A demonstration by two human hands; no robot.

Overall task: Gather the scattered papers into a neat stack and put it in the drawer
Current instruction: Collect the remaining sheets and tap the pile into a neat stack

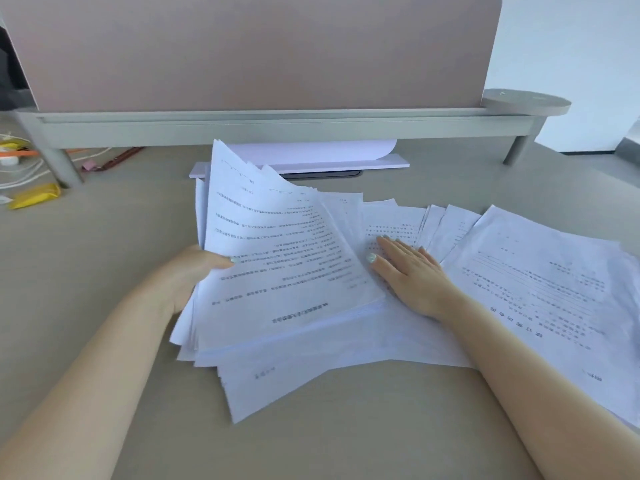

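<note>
A thick bundle of printed white papers [277, 258] is tilted up off the beige desk [86, 271]. My left hand [194, 271] grips its left edge, thumb on top. More sheets fan out to the right [540, 282] and underneath toward the front [277, 382]. My right hand [412, 271] lies flat, palm down, fingers together, on the spread sheets just right of the bundle. No drawer is in view.
A pink desk divider [259, 50] on a grey rail [277, 126] closes the back. A pale flat stand [311, 164] sits behind the papers. Cables and yellow packets [34, 195] lie at the far left. A round grey disc [526, 102] sits on the rail's right end.
</note>
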